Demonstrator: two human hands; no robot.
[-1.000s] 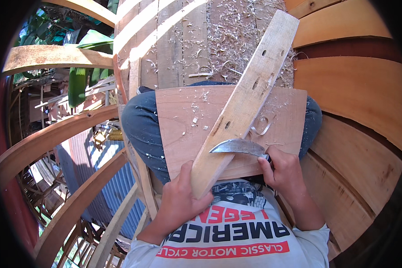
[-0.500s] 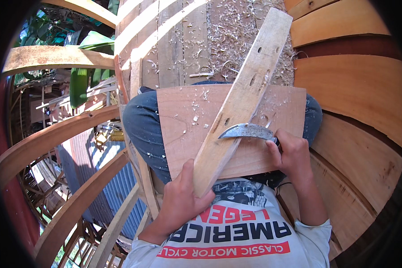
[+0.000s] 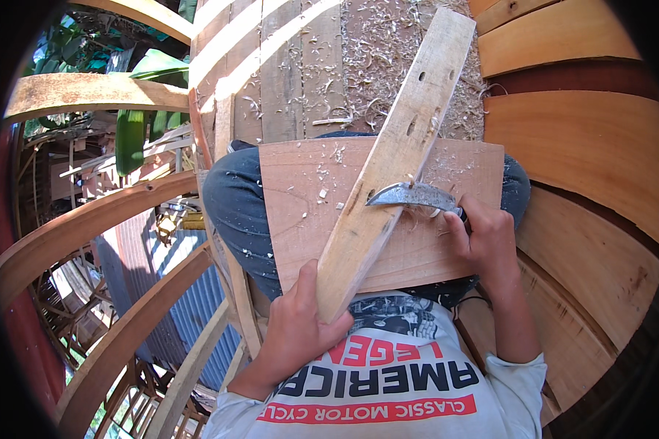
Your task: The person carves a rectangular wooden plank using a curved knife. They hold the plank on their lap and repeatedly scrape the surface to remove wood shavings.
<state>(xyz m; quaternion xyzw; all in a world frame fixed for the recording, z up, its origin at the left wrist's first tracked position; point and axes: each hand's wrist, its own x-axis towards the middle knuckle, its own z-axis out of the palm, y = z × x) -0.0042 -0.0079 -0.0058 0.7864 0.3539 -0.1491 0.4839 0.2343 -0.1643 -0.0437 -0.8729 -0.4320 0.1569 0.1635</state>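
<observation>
Plank (image 3: 395, 161) — one, lying across one flat board (image 3: 307, 227) over two bent legs (image 3: 238, 208) — has its long axis slanting from near left to far right. One curved knife (image 3: 411, 194), tip leftward, crosses it farther up than a second ago. Left hand (image 3: 296, 329): grip closed round the near end; right hand (image 3: 488, 238): grip holding the knife's handle. Shavings (image 3: 373, 73) litter the floor (image 3: 280, 73).

Left of the wooden bar (image 3: 392, 164), I see room for a hand above the flat board (image 3: 293, 245), over some small chips (image 3: 323, 193); partway along the bar, the curved knife (image 3: 416, 194) blocks passage, the right hand (image 3: 488, 235) standing to the bar's right; the left hand (image 3: 302, 323) closes off its near end.
</observation>
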